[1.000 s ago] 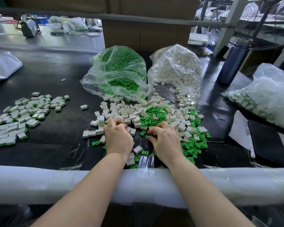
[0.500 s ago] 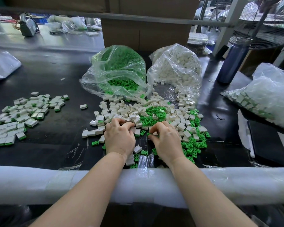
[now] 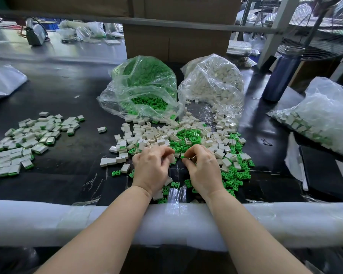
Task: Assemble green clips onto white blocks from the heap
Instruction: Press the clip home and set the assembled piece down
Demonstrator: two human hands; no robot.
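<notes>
A white padded rail point(image 3: 48, 220) runs along the near edge of the tabletop point(image 3: 67, 175), and both forearms cross over it. Just past it, the left hand point(image 3: 150, 169) has its fingers curled around a white block point(image 3: 173, 158), only partly visible at the fingertips. The right hand point(image 3: 203, 169) pinches a green clip point(image 3: 183, 156) between thumb and forefinger, held just beside the block; whether clip and block touch cannot be told. Loose clips point(image 3: 234, 177) lie scattered under and to the right of the hands. Directly beyond the hands sits the heap point(image 3: 166, 135), white blocks mixed with a green patch of clips in its middle. Well to the left lies a separate spread of finished blocks point(image 3: 28, 139) with green edges. Behind the heap two clear bags lie open toward it: a bag of clips point(image 3: 145, 88) on the left and a bag of blocks point(image 3: 212, 82) on the right, touching each other. At far right rest another bag point(image 3: 325, 113) and a dark blue bottle point(image 3: 283, 74), with a cardboard box point(image 3: 176, 42) at the back
</notes>
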